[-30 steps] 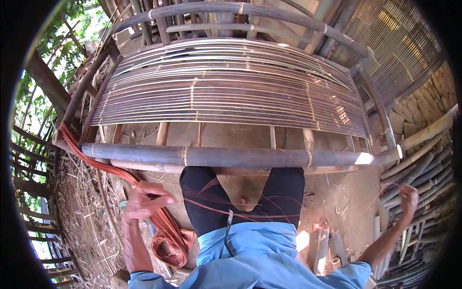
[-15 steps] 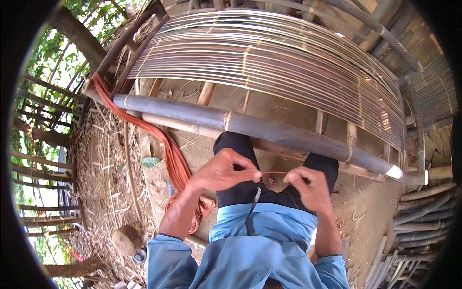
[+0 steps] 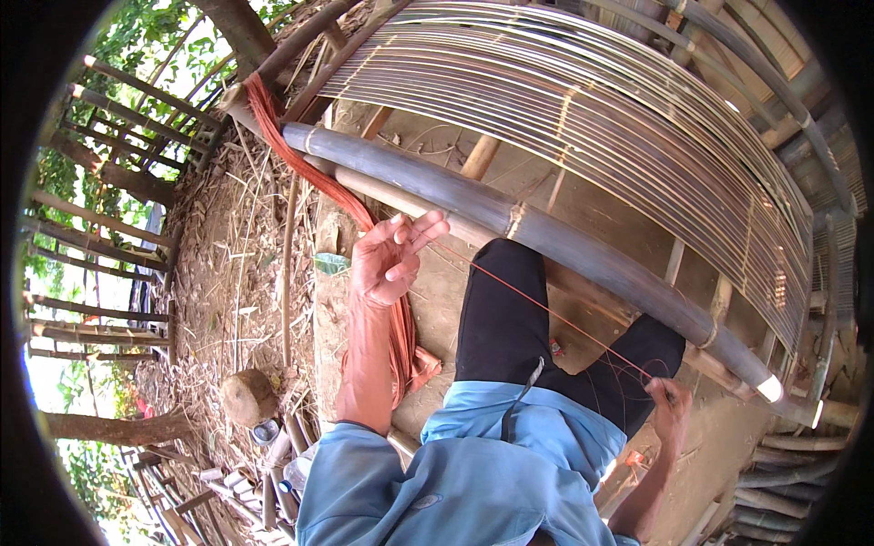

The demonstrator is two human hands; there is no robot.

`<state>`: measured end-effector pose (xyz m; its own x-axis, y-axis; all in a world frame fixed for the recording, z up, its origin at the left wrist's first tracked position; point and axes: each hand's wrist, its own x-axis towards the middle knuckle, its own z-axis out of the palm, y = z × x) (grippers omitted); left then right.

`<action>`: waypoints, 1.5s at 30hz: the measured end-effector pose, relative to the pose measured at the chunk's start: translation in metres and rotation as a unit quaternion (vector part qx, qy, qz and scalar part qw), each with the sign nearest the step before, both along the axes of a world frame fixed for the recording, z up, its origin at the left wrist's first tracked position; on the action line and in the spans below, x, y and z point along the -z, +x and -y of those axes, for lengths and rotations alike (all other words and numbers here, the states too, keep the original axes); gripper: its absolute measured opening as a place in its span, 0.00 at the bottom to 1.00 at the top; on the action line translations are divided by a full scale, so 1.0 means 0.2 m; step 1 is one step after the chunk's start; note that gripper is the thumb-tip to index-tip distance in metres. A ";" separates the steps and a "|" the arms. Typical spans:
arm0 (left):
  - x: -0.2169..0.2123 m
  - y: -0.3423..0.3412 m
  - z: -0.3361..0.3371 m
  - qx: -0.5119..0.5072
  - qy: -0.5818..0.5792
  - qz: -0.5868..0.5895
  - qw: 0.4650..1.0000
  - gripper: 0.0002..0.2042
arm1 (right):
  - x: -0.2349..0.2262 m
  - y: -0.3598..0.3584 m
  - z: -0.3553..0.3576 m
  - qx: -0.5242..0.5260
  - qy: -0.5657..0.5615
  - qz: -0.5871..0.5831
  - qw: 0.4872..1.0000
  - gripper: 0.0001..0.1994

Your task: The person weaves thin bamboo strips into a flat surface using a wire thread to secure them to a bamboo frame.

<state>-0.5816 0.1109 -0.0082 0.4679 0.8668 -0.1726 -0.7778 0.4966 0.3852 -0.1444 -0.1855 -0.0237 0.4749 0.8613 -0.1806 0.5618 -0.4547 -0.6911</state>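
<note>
A thin reddish-orange thread point(image 3: 537, 305) stretches slantwise across my lap between my two hands. My left hand point(image 3: 390, 257) is raised at the left, palm partly showing, with some fingers curled and others extended close together. The thread's far end meets those fingers; the exact grip is too small to make out. Lower on the right, beside my knee, my right hand point(image 3: 669, 400) pinches the thread. Loose fine loops of it hang over my dark trousers point(image 3: 501, 318) near that hand. Behind my left wrist a long red-orange bundle of strands or cloth point(image 3: 305, 168) drapes from a pole end to the ground.
A thick dark bamboo pole point(image 3: 437, 187) crosses just beyond my knees, fronting a bench of narrow slats point(image 3: 583, 118). Dry litter and a cut log point(image 3: 248, 397) lie at left, by a bamboo fence point(image 3: 100, 246). Stacked poles point(image 3: 787, 478) lie at the lower right.
My hands have moved far apart, the left up and leftward, the right down and rightward. The short thread between them is now a long taut line. The whole view has shifted.
</note>
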 end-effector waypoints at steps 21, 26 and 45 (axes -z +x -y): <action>0.04 0.68 0.67 0.169 0.159 -0.383 0.894 0.20 | -0.08 -0.66 -0.52 -0.068 0.143 -0.308 0.938 0.07; 0.06 0.62 0.67 0.182 0.200 -0.432 0.861 0.12 | -0.08 -0.68 -0.51 -0.076 0.127 -0.282 0.948 0.07; 0.08 0.67 0.60 0.100 0.107 -0.400 0.905 0.10 | -0.09 -0.70 -0.49 -0.158 0.124 -0.215 0.956 0.05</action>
